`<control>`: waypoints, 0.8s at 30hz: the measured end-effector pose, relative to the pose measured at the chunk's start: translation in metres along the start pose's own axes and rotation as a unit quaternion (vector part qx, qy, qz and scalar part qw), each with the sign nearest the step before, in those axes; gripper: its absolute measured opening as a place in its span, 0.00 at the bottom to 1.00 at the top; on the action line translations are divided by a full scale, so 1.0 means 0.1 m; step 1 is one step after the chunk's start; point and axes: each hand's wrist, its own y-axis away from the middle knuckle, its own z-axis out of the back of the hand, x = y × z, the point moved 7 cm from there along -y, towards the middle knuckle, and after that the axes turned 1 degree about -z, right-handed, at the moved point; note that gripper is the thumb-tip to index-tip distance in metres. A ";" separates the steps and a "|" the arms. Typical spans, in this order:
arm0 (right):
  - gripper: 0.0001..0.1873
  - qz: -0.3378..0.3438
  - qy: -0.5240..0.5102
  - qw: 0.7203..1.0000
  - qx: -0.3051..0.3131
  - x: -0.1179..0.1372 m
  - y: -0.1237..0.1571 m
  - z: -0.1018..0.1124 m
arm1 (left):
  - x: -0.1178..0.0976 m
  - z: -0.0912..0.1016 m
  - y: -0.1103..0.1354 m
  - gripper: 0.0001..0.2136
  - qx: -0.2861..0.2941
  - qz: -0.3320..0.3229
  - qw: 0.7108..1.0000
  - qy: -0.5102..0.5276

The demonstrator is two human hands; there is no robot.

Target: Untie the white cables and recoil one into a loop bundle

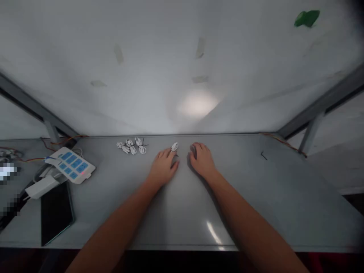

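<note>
Your left hand, loosely open, touches a coiled white cable; your right hand rests empty, slightly curled, on the counter.

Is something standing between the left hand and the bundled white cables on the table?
No, nothing visible stands between the left hand and the bundled white cables. A single white coil lies on the hand's other side, by its fingers.
</note>
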 end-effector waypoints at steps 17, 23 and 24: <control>0.15 0.034 0.128 0.989 0.059 0.26 0.03 -0.02 | 1.14 1.02 0.29 0.09 -0.290 0.275 0.916 -0.023; 0.16 0.041 0.112 0.991 0.063 0.25 0.06 -0.04 | 1.18 0.81 0.27 0.14 -0.196 0.319 0.913 -0.160; 0.16 0.043 0.110 0.991 0.064 0.25 0.07 -0.04 | 1.14 0.75 0.24 0.16 -0.189 0.320 0.912 -0.176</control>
